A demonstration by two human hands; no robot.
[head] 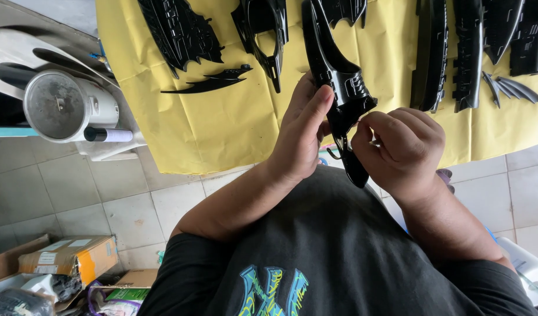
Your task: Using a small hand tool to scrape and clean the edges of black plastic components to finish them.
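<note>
My left hand (301, 131) wraps around a long black plastic part (338, 88), with the thumb pressed on its side. My right hand (400, 149) is curled into a tight pinch at the lower end of the same part, so both hands hold it. The part hangs in the air in front of my chest, just above the edge of a yellow sheet (234, 126).

More black plastic pieces (181, 35) lie spread out on the yellow sheet, some spiky, some long and thin. A row of long black strips (456, 58) lies on the right.

To the left, a round white machine (64, 105) sits near the sheet.

Down on the grey tile floor (76, 187), in the bottom left corner, a brown cardboard box (70, 257) has white paper labels on top. Next to it is a green and purple packet (126, 294).
</note>
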